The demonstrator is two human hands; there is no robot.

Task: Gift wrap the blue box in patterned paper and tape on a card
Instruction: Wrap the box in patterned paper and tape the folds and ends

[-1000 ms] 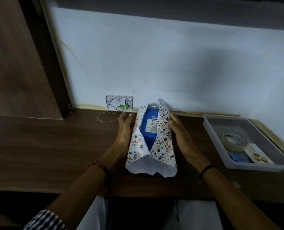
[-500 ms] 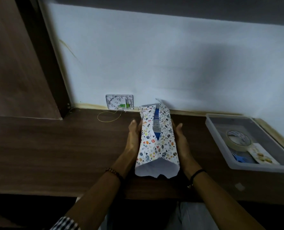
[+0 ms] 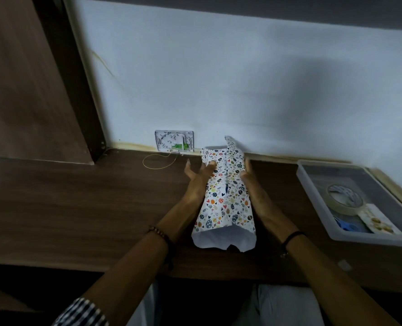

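Observation:
The patterned paper is folded over the blue box, of which only a thin blue sliver shows at the seam. The near end of the paper hangs open, white inside. My left hand presses the paper's left side, thumb on top. On the right side my right hand lies flat against the paper. A roll of tape and a card lie in the clear tray at the right.
The wooden desk runs to a white wall. A wall socket and a loop of thin yellow wire sit behind my left hand. Blue scissors lie in the tray. A small white scrap lies near the desk's front edge.
Both paper flaps have been brought together over the top of the box, which was largely exposed before. My hands slid in against the sides of the package.

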